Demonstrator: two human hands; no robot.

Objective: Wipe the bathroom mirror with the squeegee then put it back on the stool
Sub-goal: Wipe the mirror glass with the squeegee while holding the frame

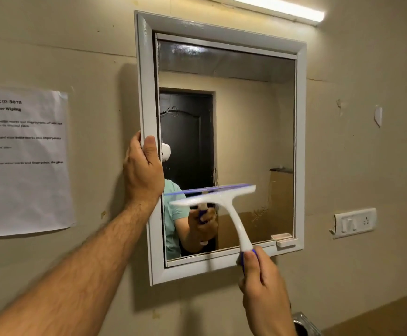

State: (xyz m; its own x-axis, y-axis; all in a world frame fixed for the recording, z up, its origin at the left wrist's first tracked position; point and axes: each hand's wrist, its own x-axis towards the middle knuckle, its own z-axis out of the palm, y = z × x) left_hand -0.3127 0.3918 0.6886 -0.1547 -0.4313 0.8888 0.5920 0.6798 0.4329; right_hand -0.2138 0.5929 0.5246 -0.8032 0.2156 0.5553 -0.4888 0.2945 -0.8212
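Hands first: left hand point(142, 169) wrapped over the left edge of the mirror frame, thumb on the front face of the frame, fingers curled behind the edge and out of sight; forearm bare, reaching up from lower left. Right hand point(264, 291) closed in a fist round the purple grip end of the squeegee point(224, 209), thumb on top pointing up the handle.

Wall point(367, 141): beige, scuffed, with small torn tape scraps right of the mirror.

Bathroom mirror point(246, 117): rectangular, in a broad white frame point(146, 93), hung on the wall. Glass reflects a dark panelled door, a pale wall, a light green sleeve and the fist on the handle. Faint smears near the lower right of the glass.

Paper notice point(23, 161) taped to the wall left of the mirror; heading reads "Mirror Wiping", body text mostly blurred.

Tube light point(277, 8) lit, running along the top above the mirror.

Squeegee: white T-shaped body, purple blade strip along the top of the head. Head lies roughly level across the lower middle of the glass, slightly motion-blurred; handle slants down and right past the bottom frame rail.

Switch and socket plate point(355, 221) right of the mirror, low.

Small white tray point(286, 242) at the frame's bottom right corner
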